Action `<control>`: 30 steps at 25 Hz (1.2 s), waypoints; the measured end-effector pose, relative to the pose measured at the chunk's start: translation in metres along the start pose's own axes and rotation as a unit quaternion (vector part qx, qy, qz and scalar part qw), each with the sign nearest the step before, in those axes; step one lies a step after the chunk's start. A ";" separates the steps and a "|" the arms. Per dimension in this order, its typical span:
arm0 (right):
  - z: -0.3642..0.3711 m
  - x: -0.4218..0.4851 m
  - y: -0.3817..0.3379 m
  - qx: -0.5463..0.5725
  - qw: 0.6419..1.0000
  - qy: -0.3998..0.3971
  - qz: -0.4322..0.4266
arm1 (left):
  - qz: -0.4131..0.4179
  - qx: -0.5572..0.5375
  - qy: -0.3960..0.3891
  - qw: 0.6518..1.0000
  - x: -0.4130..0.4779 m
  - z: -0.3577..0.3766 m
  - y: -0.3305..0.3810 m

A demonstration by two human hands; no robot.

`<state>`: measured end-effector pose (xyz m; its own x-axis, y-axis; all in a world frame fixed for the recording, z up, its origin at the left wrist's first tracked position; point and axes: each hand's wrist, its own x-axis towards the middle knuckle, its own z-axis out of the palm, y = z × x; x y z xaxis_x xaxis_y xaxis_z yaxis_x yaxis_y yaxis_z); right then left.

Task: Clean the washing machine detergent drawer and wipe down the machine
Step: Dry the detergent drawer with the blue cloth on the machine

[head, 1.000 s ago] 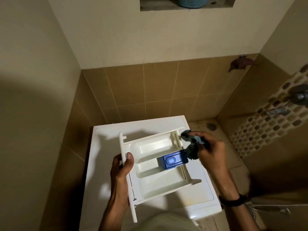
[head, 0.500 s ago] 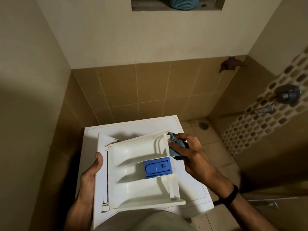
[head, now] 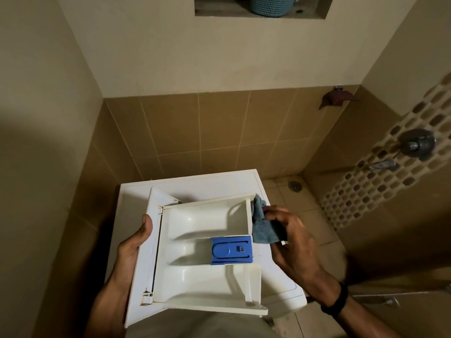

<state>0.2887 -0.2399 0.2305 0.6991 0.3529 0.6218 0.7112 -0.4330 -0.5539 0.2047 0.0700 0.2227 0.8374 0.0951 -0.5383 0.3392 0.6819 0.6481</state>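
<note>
this is looking like a home bathroom doubling as a laundry corner, with tan wall tiles [head: 219, 132] lining the walls, a mosaic strip [head: 366, 191] carrying a shower valve [head: 417, 142], a floor drain [head: 294, 185] sitting beside a white washing machine [head: 195, 184], and a basket [head: 271, 6] resting in a wall niche [head: 219, 11].

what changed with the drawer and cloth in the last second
The left hand regripped the detergent drawer by its front panel, thumb on top, and turned it flatter. The right hand slid the cloth along its end wall. Both holds stayed; blue insert still seated.
</note>
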 end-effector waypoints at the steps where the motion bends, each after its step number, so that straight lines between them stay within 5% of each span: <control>1: 0.001 -0.002 -0.001 -0.001 0.999 -0.031 -0.008 | -0.008 0.019 -0.006 1.000 -0.002 0.002 0.002; 5: -0.004 -0.015 0.011 -0.045 0.984 -0.173 -0.010 | 0.001 0.037 -0.009 0.999 -0.001 -0.002 0.007; 12: 0.016 -0.022 0.014 0.002 0.992 -0.100 0.079 | -0.014 0.042 -0.027 0.999 -0.005 0.008 0.002; 18: 0.026 -0.030 0.014 0.073 0.962 -0.194 0.179 | 0.018 0.025 -0.043 0.999 0.004 -0.009 -0.002; 20: 0.023 -0.029 0.018 0.148 0.944 -0.208 0.211 | 0.030 0.061 -0.052 0.996 0.006 -0.010 -0.006; 23: -0.009 -0.017 0.031 0.305 0.864 -0.263 0.303 | 0.042 0.069 -0.049 0.996 0.007 -0.007 -0.016; 25: -0.034 -0.008 0.034 0.418 0.797 -0.201 0.386 | 0.062 0.081 -0.037 0.994 0.005 0.002 -0.018; 27: -0.052 0.005 0.022 0.485 0.742 -0.057 0.459 | 0.090 0.106 -0.010 0.990 0.004 0.013 -0.018; 30: -0.055 0.027 -0.017 0.433 0.806 -0.005 0.404 | 0.115 0.121 0.024 0.986 0.005 0.021 -0.021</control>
<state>0.2913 -0.2683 0.2870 0.9571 0.2548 -0.1379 -0.1948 0.2138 -0.9573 0.2104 0.0408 0.2176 0.8850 0.2652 -0.3828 0.2394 0.4460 0.8624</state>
